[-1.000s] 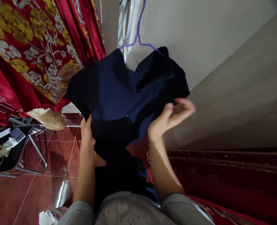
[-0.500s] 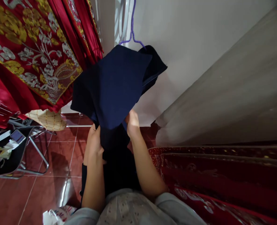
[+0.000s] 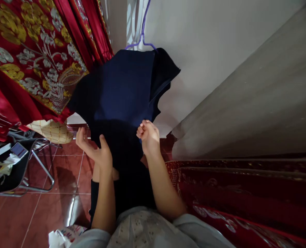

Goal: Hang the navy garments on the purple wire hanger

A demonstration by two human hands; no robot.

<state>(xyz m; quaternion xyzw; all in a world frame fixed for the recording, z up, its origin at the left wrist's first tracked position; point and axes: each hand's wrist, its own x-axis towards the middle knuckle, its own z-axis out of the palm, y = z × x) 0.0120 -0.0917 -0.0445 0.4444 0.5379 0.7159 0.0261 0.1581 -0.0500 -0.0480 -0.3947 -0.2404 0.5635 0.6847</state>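
Observation:
A dark navy garment hangs from a purple hanger in front of me, its front falling fairly flat and its right edge folded back. My left hand is off the lower left side of the cloth, thumb raised and fingers spread, holding nothing. In front of the garment's lower right part, my right hand has its fingers curled into a loose fist. No cloth shows between those fingers; whether the knuckles brush the garment I cannot tell.
Red cloth with gold and silver embroidery hangs at the left. A black chair holds phones and wrappers. Grey fabric drapes at the right above dark red embroidered cloth. A patterned bag stands on the red tiles.
Both hands have come away from the lower edges of the garment. Its raised front has dropped and spread flatter, and the hanger has shifted slightly left.

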